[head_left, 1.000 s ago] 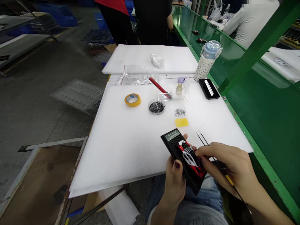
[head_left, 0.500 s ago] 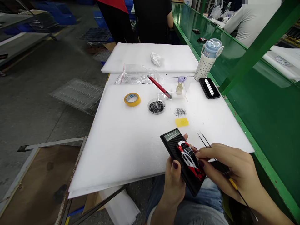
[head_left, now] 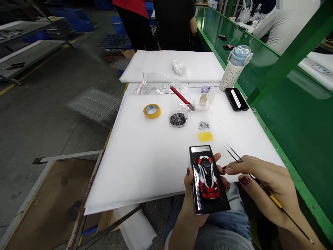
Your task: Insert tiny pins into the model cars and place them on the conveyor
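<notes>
My left hand [head_left: 191, 205] grips a flat black display base [head_left: 194, 187] from beneath and along both sides. On it sits a small red, white and black model car [head_left: 208, 178], with a silvery plate at the base's far end. My right hand [head_left: 270, 184] is just right of the base, its fingers apart from the car. Held in that hand are slender dark tweezers [head_left: 235, 154], two fine tips pointing away from me. A thin shaft with a yellow band [head_left: 275, 201] runs back over the wrist; whether it is one piece with the tweezers I cannot tell.
On the white-covered table [head_left: 135, 156] lie yellow tape [head_left: 152, 111], a round dish of black slivers [head_left: 178, 119], loose slivers [head_left: 203, 125], a yellow strip [head_left: 205, 136], a red pen-like tool [head_left: 181, 97], a small bottle [head_left: 203, 99], a phone [head_left: 236, 99] and a drink bottle [head_left: 235, 67].
The base has turned from a slant to nearly straight, its car now facing up towards me. My right fingers have drawn away from the car to the right, keeping the tweezers.
</notes>
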A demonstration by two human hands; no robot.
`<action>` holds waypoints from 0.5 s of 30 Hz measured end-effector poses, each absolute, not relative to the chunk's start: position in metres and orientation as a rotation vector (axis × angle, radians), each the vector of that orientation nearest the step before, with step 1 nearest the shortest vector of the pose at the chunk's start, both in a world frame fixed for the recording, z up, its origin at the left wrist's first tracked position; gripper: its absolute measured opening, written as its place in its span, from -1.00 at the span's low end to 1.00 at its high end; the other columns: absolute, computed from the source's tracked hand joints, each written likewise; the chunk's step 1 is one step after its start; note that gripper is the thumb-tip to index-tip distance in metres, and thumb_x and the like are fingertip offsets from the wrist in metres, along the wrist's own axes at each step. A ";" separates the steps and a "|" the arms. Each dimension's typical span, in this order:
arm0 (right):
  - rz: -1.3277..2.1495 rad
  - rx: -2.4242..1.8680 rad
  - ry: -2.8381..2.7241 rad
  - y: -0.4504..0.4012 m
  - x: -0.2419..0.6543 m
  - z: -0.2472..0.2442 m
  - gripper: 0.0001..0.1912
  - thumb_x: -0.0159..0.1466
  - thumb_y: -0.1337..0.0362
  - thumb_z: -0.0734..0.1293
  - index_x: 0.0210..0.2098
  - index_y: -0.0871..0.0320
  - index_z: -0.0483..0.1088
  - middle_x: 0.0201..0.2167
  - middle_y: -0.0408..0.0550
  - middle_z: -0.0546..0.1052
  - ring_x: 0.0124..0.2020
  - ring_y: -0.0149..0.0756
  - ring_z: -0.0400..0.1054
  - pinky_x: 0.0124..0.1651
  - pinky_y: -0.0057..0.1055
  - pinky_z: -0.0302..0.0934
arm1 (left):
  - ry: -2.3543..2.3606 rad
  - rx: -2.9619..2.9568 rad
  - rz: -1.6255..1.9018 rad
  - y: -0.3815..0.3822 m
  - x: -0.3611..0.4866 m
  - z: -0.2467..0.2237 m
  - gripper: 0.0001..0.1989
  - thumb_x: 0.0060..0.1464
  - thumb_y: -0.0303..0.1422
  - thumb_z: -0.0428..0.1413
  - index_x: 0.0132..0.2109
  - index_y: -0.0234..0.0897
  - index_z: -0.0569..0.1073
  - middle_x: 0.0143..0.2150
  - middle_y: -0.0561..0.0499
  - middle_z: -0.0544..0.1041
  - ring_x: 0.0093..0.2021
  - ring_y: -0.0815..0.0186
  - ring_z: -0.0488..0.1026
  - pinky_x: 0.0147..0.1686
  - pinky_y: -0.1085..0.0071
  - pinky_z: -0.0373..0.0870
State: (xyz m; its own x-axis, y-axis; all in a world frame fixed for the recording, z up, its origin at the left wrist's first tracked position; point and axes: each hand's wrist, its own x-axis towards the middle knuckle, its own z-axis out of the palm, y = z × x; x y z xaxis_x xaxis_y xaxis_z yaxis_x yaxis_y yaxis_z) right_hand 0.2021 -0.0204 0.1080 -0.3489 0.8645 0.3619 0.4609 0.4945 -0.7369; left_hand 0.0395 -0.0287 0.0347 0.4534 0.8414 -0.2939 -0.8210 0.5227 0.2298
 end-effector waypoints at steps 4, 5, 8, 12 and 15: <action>0.667 -1.104 -1.997 -0.016 0.204 0.101 -0.76 0.49 0.38 0.23 0.00 0.03 0.49 -0.18 -0.04 0.66 -0.18 -0.24 0.58 -0.22 -0.36 0.43 | 0.386 0.027 1.002 -0.030 0.038 0.036 -0.23 0.06 0.22 0.22 0.16 -0.33 0.59 -0.09 -0.16 0.61 -0.12 0.06 0.61 0.06 0.11 0.53; 0.653 -1.108 -1.994 -0.015 0.204 0.100 -0.76 0.48 0.38 0.23 0.01 0.02 0.49 -0.15 -0.02 0.66 -0.12 -0.21 0.58 -0.17 -0.33 0.45 | 0.394 0.014 1.003 -0.031 0.038 0.036 -0.25 0.06 0.22 0.23 0.14 -0.32 0.60 -0.07 -0.16 0.63 -0.08 0.03 0.61 0.08 0.09 0.52; 0.670 -1.068 -1.973 -0.012 0.198 0.100 -0.76 0.46 0.41 0.27 0.03 0.03 0.49 -0.06 0.01 0.65 0.01 -0.17 0.56 -0.04 -0.29 0.48 | 0.431 -0.025 1.034 -0.033 0.037 0.041 -0.31 0.06 0.19 0.26 0.09 -0.26 0.62 -0.05 -0.14 0.66 -0.01 0.01 0.62 0.16 0.06 0.49; 0.749 -1.059 -1.939 -0.008 0.184 0.105 -0.76 0.43 0.43 0.30 0.00 0.04 0.50 -0.05 0.00 0.64 -0.05 -0.22 0.57 -0.10 -0.35 0.47 | 0.468 -0.085 1.072 -0.036 0.035 0.049 -0.40 0.04 0.12 0.32 0.06 -0.23 0.64 -0.02 -0.10 0.68 0.11 0.09 0.58 0.28 0.16 0.41; 0.786 -1.045 -1.975 -0.006 0.176 0.110 -0.74 0.45 0.43 0.26 0.01 0.02 0.50 -0.03 -0.01 0.63 -0.07 -0.24 0.56 -0.08 -0.36 0.45 | 0.496 -0.128 1.084 -0.038 0.036 0.053 -0.46 0.10 0.09 0.30 0.04 -0.22 0.64 0.00 -0.09 0.68 0.24 0.10 0.51 0.33 0.21 0.37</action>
State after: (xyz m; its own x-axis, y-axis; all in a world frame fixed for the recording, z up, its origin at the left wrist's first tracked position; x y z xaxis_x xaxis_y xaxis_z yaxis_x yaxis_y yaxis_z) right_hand 0.1761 -0.0056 0.1097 -0.3823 0.8628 0.3307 0.3995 0.4771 -0.7828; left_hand 0.0357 -0.0379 0.0531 0.3703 0.8143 -0.4469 -0.8706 0.4720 0.1386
